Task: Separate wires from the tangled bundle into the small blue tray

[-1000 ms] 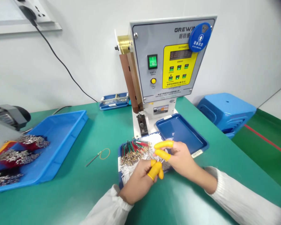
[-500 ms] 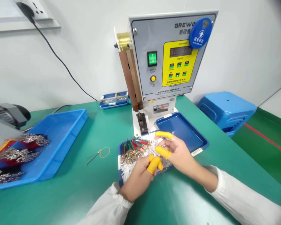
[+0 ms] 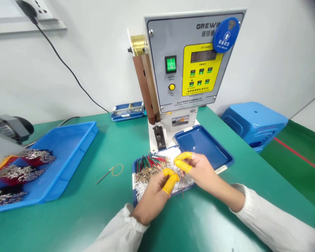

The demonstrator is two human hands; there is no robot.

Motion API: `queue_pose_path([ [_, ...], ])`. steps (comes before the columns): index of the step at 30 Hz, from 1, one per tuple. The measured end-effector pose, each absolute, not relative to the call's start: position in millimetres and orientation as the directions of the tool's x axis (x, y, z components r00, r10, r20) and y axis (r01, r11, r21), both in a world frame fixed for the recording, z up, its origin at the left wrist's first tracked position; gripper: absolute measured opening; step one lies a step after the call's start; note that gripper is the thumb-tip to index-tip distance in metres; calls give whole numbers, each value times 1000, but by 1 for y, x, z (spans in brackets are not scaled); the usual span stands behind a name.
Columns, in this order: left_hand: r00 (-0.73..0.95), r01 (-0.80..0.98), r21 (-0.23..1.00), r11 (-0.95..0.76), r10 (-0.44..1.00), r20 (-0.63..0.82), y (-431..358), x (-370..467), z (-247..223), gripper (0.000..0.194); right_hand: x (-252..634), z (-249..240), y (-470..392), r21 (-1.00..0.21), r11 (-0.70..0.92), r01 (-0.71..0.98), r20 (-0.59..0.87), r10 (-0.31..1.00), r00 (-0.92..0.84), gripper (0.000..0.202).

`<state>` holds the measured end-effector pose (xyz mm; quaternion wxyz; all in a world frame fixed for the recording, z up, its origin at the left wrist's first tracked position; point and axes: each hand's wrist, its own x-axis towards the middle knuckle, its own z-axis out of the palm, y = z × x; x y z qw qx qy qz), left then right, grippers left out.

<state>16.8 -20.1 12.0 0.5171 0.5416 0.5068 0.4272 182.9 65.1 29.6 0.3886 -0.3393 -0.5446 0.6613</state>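
My left hand (image 3: 156, 190) and my right hand (image 3: 196, 169) are close together over the front of a tray, with yellow finger covers on the fingertips. Thumb and forefinger of the left are pinched on thin wires (image 3: 182, 184), whose dark and reddish ends hang below the fingers. Slightly higher, the right thumb and forefinger are also pressed together; what lies between them is too small to make out. Under both hands, the dark blue tray (image 3: 134, 171) holds a bundle of red, green and black wires with brass-coloured ends (image 3: 152, 166) and many white pieces (image 3: 170, 153).
Behind the tray stands a grey GREWIN machine (image 3: 173, 38). An adjoining blue tray (image 3: 204, 143) sits right of its base. At left, a bigger blue bin (image 3: 73, 150) holds wire bundles with metal ends. A thin tool (image 3: 105, 175) and a yellow ring (image 3: 117, 169) lie on the table.
My right thumb and forefinger, apart before, have come together. The left fingertips have turned slightly, and more of the hanging wires now shows between the hands.
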Motion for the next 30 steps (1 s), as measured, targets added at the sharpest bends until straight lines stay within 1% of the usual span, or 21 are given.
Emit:
queue_pose_path([
  [3,110,106,994,33,993,-45,-20,16,12,24,183,29,66,-980,-117,-158,-29,880,-474,26],
  [8,120,82,996,28,992,-37,-20,17,13,22,182,31,63,-950,-185,-252,-12,829,-560,25],
  [13,87,50,999,-14,996,10,-20,19,14,19,182,34,60,-942,-239,-236,-61,811,-582,30],
  [16,83,40,999,-8,997,4,-20,19,13,20,182,33,60,-941,-249,-228,-73,809,-584,33],
  [19,86,33,999,15,996,-18,-20,19,15,22,181,32,60,-945,-239,-225,-66,811,-581,35],
  [24,14,22,999,31,999,-31,-19,20,19,33,180,30,59,-944,-193,-269,-17,840,-543,32],
  [30,18,-11,999,33,999,-33,-20,19,17,38,180,27,57,-961,-150,-231,-9,856,-517,34],
])
